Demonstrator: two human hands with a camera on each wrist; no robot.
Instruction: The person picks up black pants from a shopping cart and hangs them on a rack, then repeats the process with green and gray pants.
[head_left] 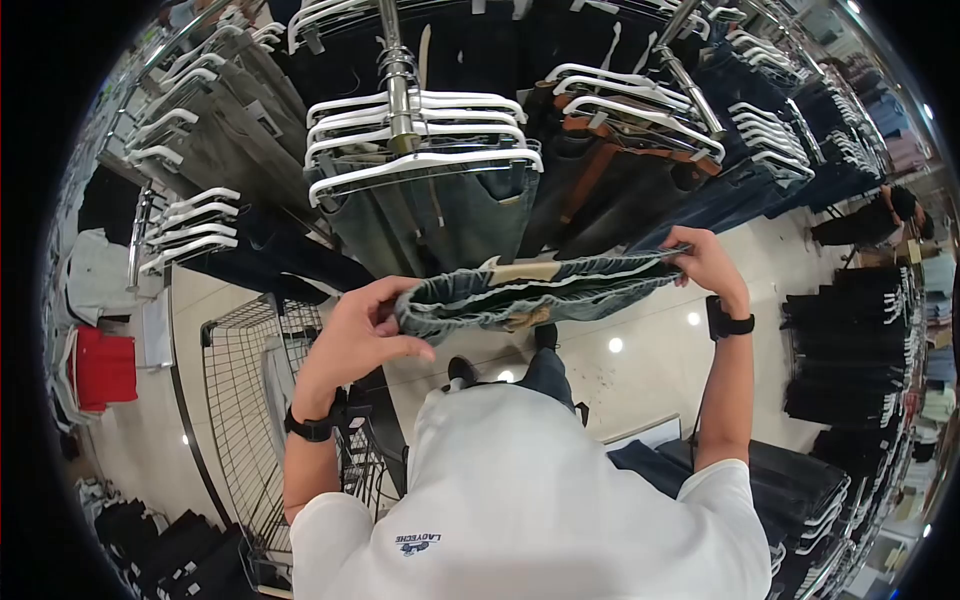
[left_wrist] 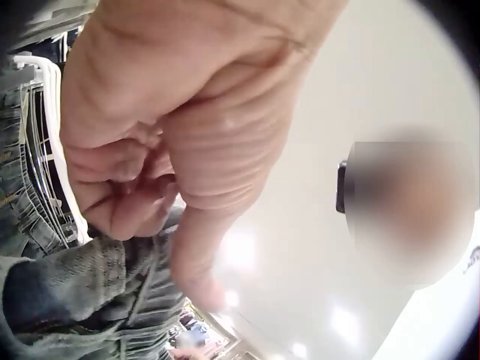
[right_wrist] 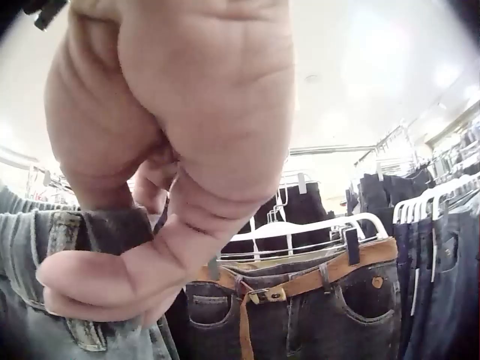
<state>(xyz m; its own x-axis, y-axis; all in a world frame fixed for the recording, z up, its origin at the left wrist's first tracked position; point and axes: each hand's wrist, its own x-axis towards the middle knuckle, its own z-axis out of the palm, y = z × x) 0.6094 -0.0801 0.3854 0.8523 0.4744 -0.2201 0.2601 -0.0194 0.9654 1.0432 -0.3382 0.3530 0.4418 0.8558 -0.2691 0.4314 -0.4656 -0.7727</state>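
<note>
A pair of blue-grey jeans (head_left: pixel 600 290) with a gathered elastic waistband is stretched sideways between both hands, its opening facing up and a pale label at the back. At the left end, my left hand (head_left: pixel 350 335) grips the waistband with curled fingers, while the thumb points along the front. The left wrist view shows those fingers (left_wrist: pixel 131 210) bent at the denim (left_wrist: pixel 90 300). My right hand (head_left: pixel 708 268) pinches the other end of the waistband. Close up in the right wrist view, the right thumb (right_wrist: pixel 112 281) lies across the denim near a belt loop.
Racks of trousers on white hangers (head_left: pixel 425 160) stand right ahead, including dark jeans with a brown belt (right_wrist: pixel 300 289). A wire shopping cart (head_left: pixel 250 400) is at the left. Folded dark trousers (head_left: pixel 760 480) lie low at the right. Another person (head_left: pixel 870 220) is at the far right.
</note>
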